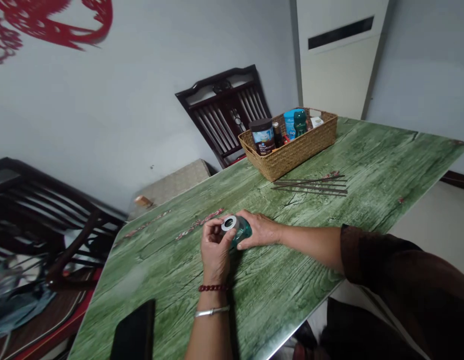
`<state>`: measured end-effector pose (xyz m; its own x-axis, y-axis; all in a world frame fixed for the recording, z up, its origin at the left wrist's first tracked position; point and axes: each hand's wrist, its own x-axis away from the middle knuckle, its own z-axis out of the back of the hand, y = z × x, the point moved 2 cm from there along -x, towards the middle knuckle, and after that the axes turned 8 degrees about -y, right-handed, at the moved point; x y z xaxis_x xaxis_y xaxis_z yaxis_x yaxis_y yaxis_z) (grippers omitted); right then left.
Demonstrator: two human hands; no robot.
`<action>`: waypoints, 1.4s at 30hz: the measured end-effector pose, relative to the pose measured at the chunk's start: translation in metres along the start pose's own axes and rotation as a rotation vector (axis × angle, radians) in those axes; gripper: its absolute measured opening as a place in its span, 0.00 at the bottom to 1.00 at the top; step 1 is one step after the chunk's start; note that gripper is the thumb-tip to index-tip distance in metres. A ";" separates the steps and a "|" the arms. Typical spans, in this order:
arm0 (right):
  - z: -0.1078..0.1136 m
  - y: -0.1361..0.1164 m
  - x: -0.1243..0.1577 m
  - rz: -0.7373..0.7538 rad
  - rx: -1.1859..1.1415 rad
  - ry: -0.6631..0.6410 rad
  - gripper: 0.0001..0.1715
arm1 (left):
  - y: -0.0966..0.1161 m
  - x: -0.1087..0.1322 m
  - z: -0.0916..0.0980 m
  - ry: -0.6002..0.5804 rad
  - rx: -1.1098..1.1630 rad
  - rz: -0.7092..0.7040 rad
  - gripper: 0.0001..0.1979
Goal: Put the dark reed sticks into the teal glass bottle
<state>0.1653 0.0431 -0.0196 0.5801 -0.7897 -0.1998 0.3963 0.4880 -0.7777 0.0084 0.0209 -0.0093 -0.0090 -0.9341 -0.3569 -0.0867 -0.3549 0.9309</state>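
clear teal glass bottle (242, 231) with shiny metal collar, woven wicker basket (292, 150), glossy green wood-grain table (367, 160).

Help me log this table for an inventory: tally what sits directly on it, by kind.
Wicker basket: 1
Teal glass bottle, held by left hand and right hand: 1
Group of thin sticks: 1
Black flat object: 1
Total: 4

Bottle (243, 232): small, teal glass.
Top: silver ring (229, 223) around a dark opening, facing up.
Pose: tilted, its base hidden.
Place: at the table (367, 160) top, clasped between left hand (215, 250) and right hand (260, 230).
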 end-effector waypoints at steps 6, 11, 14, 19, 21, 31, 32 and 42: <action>0.000 0.002 0.000 0.013 -0.013 0.001 0.45 | 0.002 0.007 0.003 -0.093 -0.001 0.027 0.23; 0.001 -0.001 0.001 0.008 0.002 0.005 0.44 | 0.004 0.006 0.003 -0.097 -0.124 0.017 0.21; 0.000 0.000 0.000 0.013 0.014 0.002 0.44 | 0.005 0.005 0.002 -0.043 -0.217 -0.001 0.22; -0.003 0.004 -0.001 0.039 0.011 0.022 0.45 | 0.005 0.003 0.001 -0.042 -0.259 0.017 0.24; -0.003 0.004 -0.001 0.045 0.006 0.027 0.44 | 0.004 0.003 0.002 -0.061 -0.259 0.016 0.24; 0.003 -0.004 0.003 0.006 0.000 -0.002 0.42 | 0.011 0.006 0.003 -0.054 -0.269 0.005 0.19; 0.003 -0.004 0.003 0.000 0.000 -0.004 0.42 | 0.013 0.007 0.002 -0.091 -0.237 0.007 0.19; 0.001 -0.001 0.001 0.020 -0.018 0.019 0.44 | 0.015 0.005 0.005 -0.071 -0.344 -0.062 0.30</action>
<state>0.1664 0.0419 -0.0185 0.5737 -0.7871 -0.2265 0.3723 0.4969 -0.7839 0.0023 0.0113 0.0023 -0.0849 -0.9097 -0.4065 0.2514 -0.4144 0.8747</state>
